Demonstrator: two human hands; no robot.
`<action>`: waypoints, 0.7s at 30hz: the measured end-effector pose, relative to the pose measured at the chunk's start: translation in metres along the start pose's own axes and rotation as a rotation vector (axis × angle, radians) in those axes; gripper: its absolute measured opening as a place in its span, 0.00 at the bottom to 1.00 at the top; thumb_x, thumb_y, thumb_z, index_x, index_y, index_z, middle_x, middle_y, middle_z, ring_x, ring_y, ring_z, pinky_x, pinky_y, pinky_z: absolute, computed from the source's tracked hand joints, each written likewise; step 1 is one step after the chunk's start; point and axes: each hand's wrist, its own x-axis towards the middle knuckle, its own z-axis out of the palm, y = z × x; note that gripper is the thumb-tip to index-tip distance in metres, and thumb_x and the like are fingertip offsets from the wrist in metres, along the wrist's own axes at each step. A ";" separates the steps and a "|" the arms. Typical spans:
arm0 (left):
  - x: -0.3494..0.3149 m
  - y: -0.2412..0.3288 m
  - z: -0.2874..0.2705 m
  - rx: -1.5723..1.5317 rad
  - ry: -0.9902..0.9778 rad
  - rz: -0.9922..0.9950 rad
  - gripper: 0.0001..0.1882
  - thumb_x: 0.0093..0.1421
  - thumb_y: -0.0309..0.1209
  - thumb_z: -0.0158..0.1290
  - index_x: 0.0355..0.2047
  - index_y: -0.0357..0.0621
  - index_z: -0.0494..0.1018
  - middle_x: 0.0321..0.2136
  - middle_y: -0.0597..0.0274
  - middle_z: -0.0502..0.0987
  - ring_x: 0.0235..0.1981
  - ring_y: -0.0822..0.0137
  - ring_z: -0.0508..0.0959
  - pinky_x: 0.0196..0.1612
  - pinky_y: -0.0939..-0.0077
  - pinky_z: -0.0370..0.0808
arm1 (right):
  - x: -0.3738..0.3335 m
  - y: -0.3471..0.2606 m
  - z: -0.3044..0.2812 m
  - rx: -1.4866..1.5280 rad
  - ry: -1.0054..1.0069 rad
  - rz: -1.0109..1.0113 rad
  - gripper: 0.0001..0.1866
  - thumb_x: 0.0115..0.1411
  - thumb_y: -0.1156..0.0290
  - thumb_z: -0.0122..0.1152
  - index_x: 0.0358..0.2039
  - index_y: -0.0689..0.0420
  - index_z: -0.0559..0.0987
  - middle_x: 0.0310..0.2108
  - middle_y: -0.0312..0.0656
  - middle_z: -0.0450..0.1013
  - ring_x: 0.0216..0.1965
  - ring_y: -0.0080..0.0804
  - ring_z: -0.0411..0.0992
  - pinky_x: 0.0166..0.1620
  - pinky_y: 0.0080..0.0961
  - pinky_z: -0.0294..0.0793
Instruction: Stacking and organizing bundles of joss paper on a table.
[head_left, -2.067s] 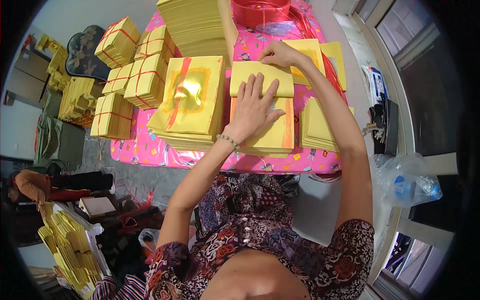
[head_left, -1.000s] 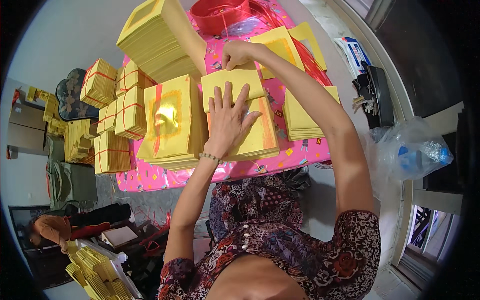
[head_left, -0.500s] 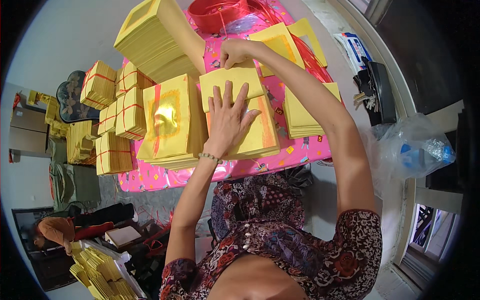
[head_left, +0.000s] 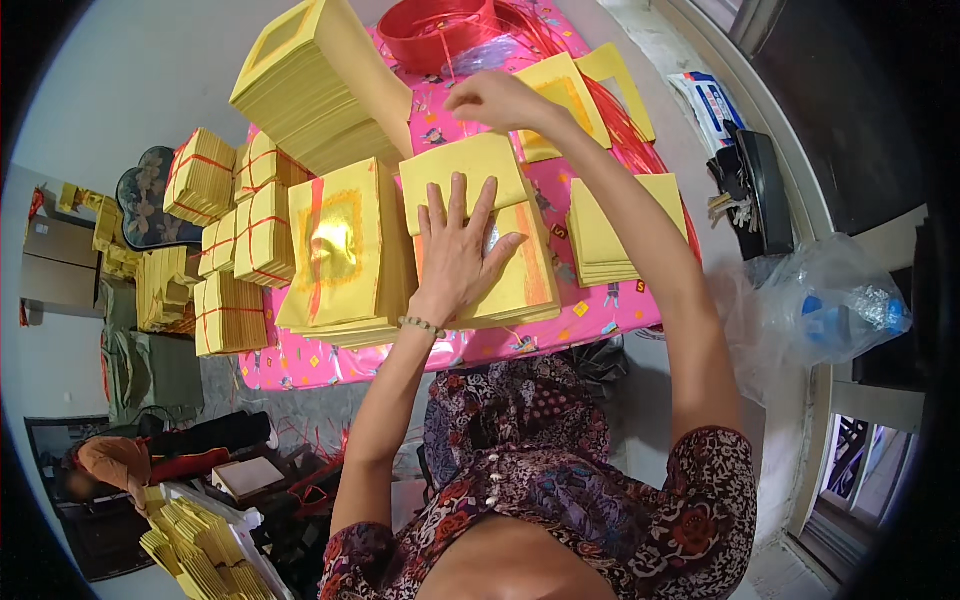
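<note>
A stack of yellow joss paper sheets with orange-edged patches lies on the table before me. On its far half is a plain yellow flap, apparently the top sheet folded over toward me. My left hand rests flat on this stack, fingers spread across the flap's near edge, and a beaded bracelet circles the wrist. My right hand hovers just past the stack's far edge, its fingers loosely bent and nothing visible in them. Left of the stack, close beside it, lies another paper pile with a shiny gold patch.
Red-tied paper bundles crowd the table's left side, with a tall paper stack behind. A smaller pile lies at right. Red strips and a red basin-like ring are at the back. Someone in orange is at lower left.
My right hand has let go of the far edge of the folded sheet and lifted slightly away, to the right. My left hand stays spread on the stack.
</note>
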 end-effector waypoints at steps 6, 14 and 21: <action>0.003 0.006 -0.002 -0.010 -0.018 0.011 0.42 0.64 0.62 0.46 0.71 0.57 0.53 0.70 0.37 0.47 0.69 0.25 0.43 0.66 0.29 0.44 | -0.086 0.008 -0.007 0.054 0.421 0.171 0.13 0.63 0.62 0.61 0.39 0.59 0.81 0.34 0.40 0.81 0.32 0.31 0.78 0.38 0.29 0.77; 0.004 0.007 -0.004 -0.007 -0.038 0.009 0.41 0.64 0.61 0.47 0.72 0.57 0.52 0.71 0.39 0.46 0.69 0.26 0.41 0.67 0.30 0.43 | -0.151 -0.010 0.030 0.192 0.388 0.261 0.13 0.62 0.64 0.64 0.35 0.63 0.78 0.29 0.42 0.79 0.29 0.31 0.78 0.35 0.29 0.76; 0.005 0.006 -0.004 -0.005 -0.039 0.004 0.41 0.64 0.60 0.47 0.72 0.58 0.53 0.71 0.39 0.46 0.70 0.28 0.41 0.67 0.31 0.42 | -0.146 -0.014 0.050 0.185 0.466 0.245 0.15 0.61 0.62 0.66 0.29 0.61 0.75 0.22 0.41 0.74 0.24 0.30 0.73 0.30 0.30 0.71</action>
